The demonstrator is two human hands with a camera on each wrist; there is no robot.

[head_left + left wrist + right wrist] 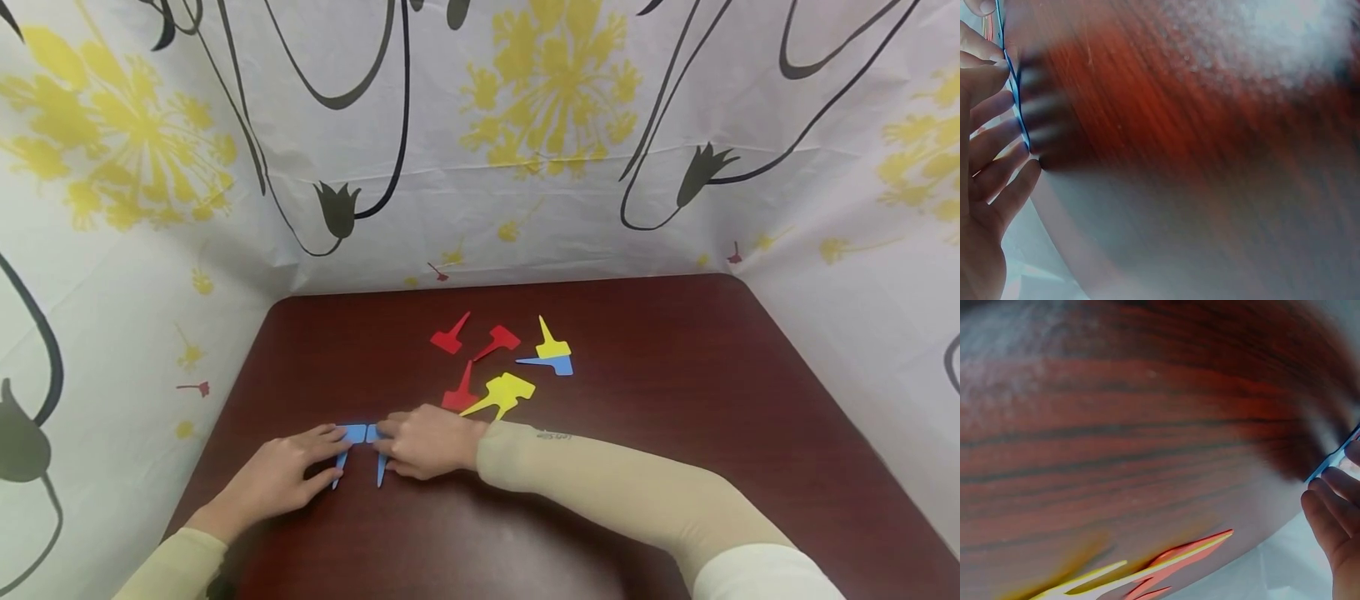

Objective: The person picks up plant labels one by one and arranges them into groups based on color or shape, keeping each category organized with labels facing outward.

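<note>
Two blue T-shaped plant labels lie side by side on the dark red-brown table (465, 542), heads meeting and pointed stems toward the person. My left hand (281, 471) rests its fingertips on the left blue label (353, 433), with the thumb beside its stem. Over the right blue label (382, 472), my right hand (435, 442) lays its fingers, covering part of the head. In the left wrist view the blue labels appear edge-on as a thin strip (1017, 100) under the fingertips. The right wrist view shows fingertips at a blue edge (1330, 462).
Beyond the right hand lie several red plant labels (450, 341) and a cluster of overlapping yellow labels (513, 388). Farther right, another yellow label (553, 347) touches a blue label (559, 364). A patterned white cloth (450, 208) surrounds the table's back and sides.
</note>
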